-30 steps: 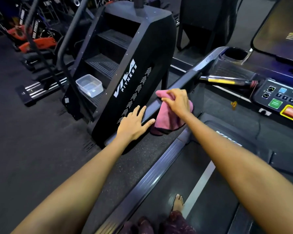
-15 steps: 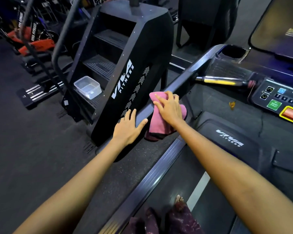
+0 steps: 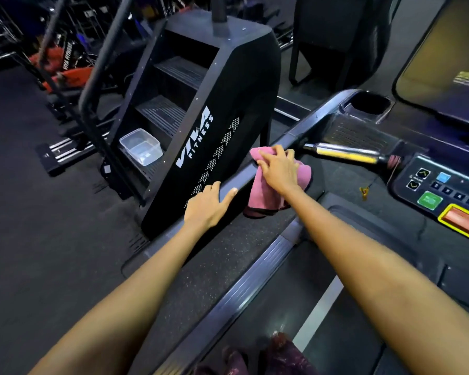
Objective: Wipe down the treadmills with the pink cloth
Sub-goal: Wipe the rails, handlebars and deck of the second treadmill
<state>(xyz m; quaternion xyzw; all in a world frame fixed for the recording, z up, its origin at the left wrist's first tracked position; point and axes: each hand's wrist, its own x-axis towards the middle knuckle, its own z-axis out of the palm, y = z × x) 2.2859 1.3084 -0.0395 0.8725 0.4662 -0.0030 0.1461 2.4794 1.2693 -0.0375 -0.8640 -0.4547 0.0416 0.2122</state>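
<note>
Both bare forearms reaching forward and up from the lower edge of the view, the left from the lower left, the right from the lower right. Left hand [image 3: 210, 205] palm down, fingers straight and close together, thumb spread out to the right, resting on the handrail [image 3: 238, 177]. Right hand [image 3: 278, 169] further forward, back of the hand up, fingers bent over the pink cloth [image 3: 263, 190], pressing it onto the same rail. Hands near each other, not touching.
</note>
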